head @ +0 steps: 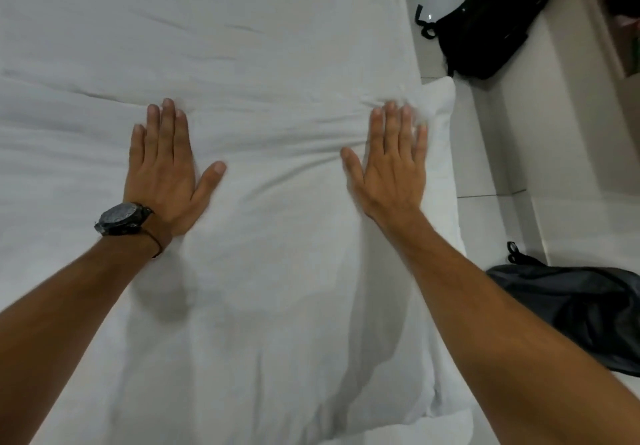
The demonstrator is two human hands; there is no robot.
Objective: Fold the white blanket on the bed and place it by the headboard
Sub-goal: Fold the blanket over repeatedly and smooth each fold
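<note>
The white blanket (277, 271) lies thick and puffy across the near part of the bed, its far edge running left to right just beyond my fingertips. My left hand (166, 167), with a black watch on the wrist, presses flat on the blanket with straight fingers. Palm down, my right hand (391, 160) presses near the blanket's far right corner, fingers straight and slightly blurred. Beyond the blanket, the white bed sheet (207, 22) stretches away with light creases. No headboard is in view.
The bed's right edge drops to a pale tiled floor (491, 154). A black bag (491, 22) lies on the floor at the upper right. A dark grey bag (581, 309) sits beside the bed at the lower right. A shelf opening (620, 19) shows at the far right.
</note>
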